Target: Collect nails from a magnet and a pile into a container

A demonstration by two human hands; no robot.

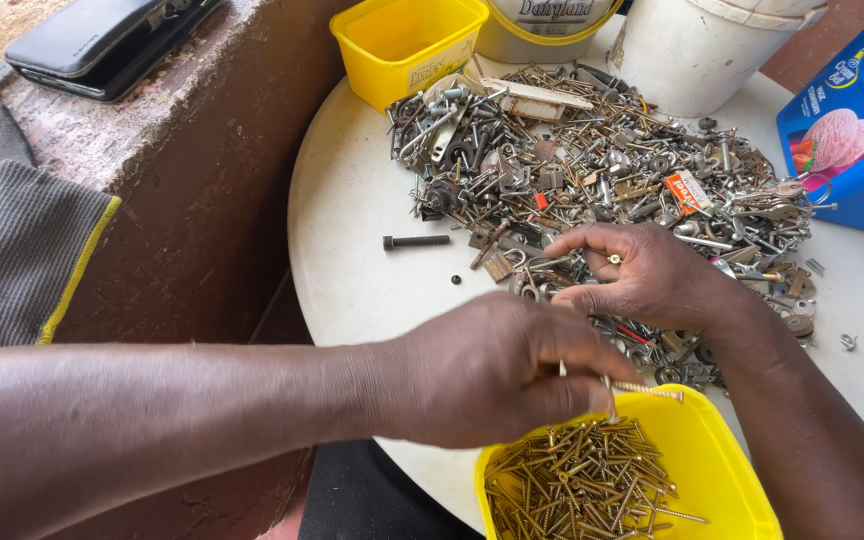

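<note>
My left hand [497, 370] pinches a few brass screws [642, 388] just above a yellow tub [727, 470] that holds several brass screws [577, 480] at the table's near edge. My right hand [642, 275] rests in the near side of a big pile of mixed metal hardware [592, 160], fingers curled, with a small brass piece [613, 259] in its palm. The pile of bolts, nuts, washers and brackets spreads across the round white table [352, 260].
A lone dark bolt [416, 241] and a small nut [455, 279] lie left of the pile. An empty yellow tub [402, 45], two white buckets [697, 50] and a blue tub [852, 120] stand at the back. A brick ledge [182, 170] with a black case [102, 40] runs left.
</note>
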